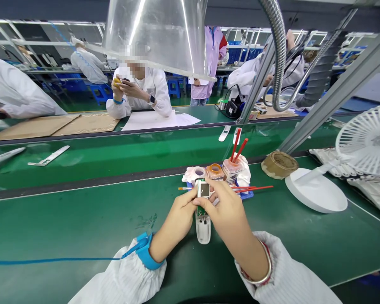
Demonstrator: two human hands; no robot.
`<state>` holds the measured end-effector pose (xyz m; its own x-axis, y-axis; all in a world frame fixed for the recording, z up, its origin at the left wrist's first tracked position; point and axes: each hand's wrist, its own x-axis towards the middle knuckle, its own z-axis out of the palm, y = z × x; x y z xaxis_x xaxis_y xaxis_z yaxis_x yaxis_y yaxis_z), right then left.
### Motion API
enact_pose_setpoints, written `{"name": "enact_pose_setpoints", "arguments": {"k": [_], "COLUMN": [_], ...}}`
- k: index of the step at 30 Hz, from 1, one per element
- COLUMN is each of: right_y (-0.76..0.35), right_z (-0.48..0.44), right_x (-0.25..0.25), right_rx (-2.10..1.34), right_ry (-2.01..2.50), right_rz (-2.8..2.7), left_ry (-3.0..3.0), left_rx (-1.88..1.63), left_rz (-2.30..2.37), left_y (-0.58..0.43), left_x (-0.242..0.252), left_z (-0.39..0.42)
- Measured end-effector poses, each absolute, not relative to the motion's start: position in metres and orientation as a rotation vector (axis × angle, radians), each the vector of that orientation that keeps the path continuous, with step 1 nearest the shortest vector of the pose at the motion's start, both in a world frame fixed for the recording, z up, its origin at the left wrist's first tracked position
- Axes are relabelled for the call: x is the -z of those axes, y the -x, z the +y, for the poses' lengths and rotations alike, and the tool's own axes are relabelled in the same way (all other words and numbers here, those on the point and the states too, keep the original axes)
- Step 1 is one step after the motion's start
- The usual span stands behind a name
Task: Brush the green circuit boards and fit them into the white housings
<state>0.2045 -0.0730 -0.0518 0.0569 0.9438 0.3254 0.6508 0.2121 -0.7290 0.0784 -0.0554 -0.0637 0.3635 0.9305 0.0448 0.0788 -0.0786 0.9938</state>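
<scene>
Both hands hold a small white handheld device [203,231] upright over the green bench, its casing open. A green circuit board with a little grey screen [204,189] shows in its upper half, and the hollow lower casing is bare. My left hand [181,213] grips the device's left side, fingers closed on it. From the right, my right hand [227,207] closes around the screen part, its thumb lying across the board just below the screen. What the fingertips touch behind the device is hidden.
Just behind my hands a blue tray [247,194] carries small jars [215,170] and red brushes [240,150]. To the right are a round brown block [279,164] and a white fan [316,190]. A green conveyor [129,156] with white casings runs beyond; co-workers sit opposite.
</scene>
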Motion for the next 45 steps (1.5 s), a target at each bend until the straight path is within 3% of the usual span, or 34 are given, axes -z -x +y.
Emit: {"name": "enact_pose_setpoints", "arguments": {"k": [8,17,24,45], "right_y": [-0.207,-0.213,-0.212,-0.204], "right_z": [-0.081,-0.09,-0.098,-0.093], "right_x": [0.054,0.053,0.052,0.067], "right_rx": [-0.399,-0.604,-0.645,-0.241], "right_ry": [1.475,1.46,1.471,1.349], "right_rz": [-1.745,-1.736,-1.821,-1.803], "left_ry": [-1.063,-1.675,-1.793,-1.488], "left_rx": [-1.039,-0.881,-0.946,-0.992], "left_rz": [0.923,1.067,1.172,1.17], "left_y": [-0.079,-0.073,-0.069,-0.07], "left_x": [0.076,0.058,0.061,0.057], "left_z": [-0.062,-0.058,-0.057,-0.072]}}
